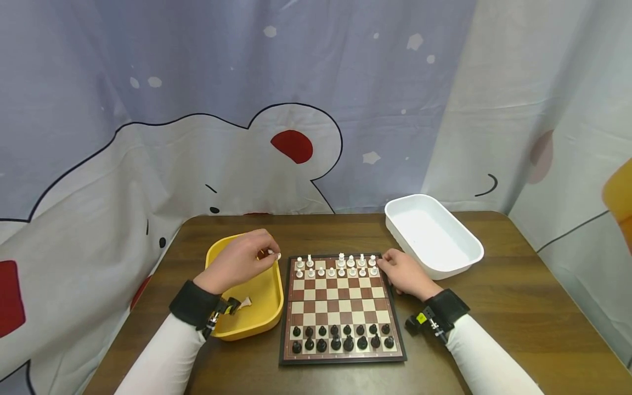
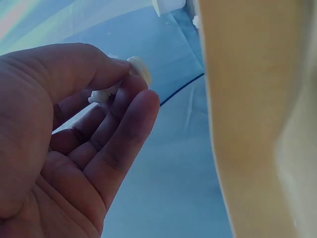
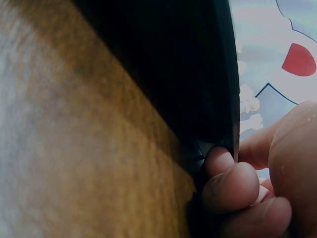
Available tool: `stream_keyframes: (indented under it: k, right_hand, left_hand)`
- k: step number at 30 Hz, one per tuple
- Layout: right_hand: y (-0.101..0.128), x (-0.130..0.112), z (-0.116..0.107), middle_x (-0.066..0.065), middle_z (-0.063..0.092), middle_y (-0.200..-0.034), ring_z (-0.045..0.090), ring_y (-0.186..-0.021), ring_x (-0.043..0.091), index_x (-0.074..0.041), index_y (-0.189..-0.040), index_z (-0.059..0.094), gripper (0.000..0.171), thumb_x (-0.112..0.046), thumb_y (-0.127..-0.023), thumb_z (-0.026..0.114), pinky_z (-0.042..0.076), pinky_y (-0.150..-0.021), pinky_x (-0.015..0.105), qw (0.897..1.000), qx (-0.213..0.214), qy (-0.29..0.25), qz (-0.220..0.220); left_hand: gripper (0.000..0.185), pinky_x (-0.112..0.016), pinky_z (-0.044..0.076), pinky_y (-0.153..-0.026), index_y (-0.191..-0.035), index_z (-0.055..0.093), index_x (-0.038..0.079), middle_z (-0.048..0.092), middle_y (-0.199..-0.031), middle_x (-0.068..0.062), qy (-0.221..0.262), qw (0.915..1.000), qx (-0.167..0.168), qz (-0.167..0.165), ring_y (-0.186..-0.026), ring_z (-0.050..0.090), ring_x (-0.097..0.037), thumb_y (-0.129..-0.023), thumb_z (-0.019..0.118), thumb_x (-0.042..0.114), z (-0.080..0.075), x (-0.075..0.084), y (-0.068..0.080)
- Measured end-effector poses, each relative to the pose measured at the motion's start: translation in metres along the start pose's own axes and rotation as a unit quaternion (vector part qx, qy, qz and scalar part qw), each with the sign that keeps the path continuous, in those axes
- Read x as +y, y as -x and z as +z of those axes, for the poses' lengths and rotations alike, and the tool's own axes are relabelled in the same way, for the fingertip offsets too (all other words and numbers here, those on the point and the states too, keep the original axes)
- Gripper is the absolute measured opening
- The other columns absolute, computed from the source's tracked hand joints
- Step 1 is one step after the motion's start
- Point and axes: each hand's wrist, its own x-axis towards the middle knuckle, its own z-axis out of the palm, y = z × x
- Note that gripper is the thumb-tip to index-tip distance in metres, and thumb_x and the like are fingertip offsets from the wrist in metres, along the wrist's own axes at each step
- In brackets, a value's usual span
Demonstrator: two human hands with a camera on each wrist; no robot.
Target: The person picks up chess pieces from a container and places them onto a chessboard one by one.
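Observation:
My left hand is over the yellow tray and pinches a small white chess piece between thumb and fingertips. The piece lies sideways, its base poking out past the fingers. On the table, the chessboard has black pieces in two rows along the near side and white pieces in two rows along the far side. A gap shows in the farthest white row, left of its middle. My right hand grips the board's right edge near the far corner, fingers curled at its side.
Inside the yellow tray lies another pale piece, partly hidden by the wrist camera. A white tray stands at the back right, beyond my right hand. A printed curtain hangs behind the wooden table.

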Motion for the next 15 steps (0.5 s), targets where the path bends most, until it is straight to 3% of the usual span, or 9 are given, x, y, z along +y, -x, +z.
stream_keyframes:
  k: [15]
  right_hand:
    - [0.0, 0.0, 0.001, 0.007, 0.06, -0.067, 0.054, -0.042, 0.018, -0.004, -0.114, 0.063, 0.025, -0.027, -0.115, 0.055, 0.044, -0.043, 0.033, 1.0, 0.0, 0.003, 0.002]
  left_hand:
    - [0.006, -0.031, 0.057, -0.078, -0.107, 0.08, 0.012, 0.069, -0.098, 0.004, 0.012, 0.9979, -0.063, 0.013, -0.085, 0.059, -0.014, -0.102, 0.078, 0.009, 0.008, 0.018, -0.038]
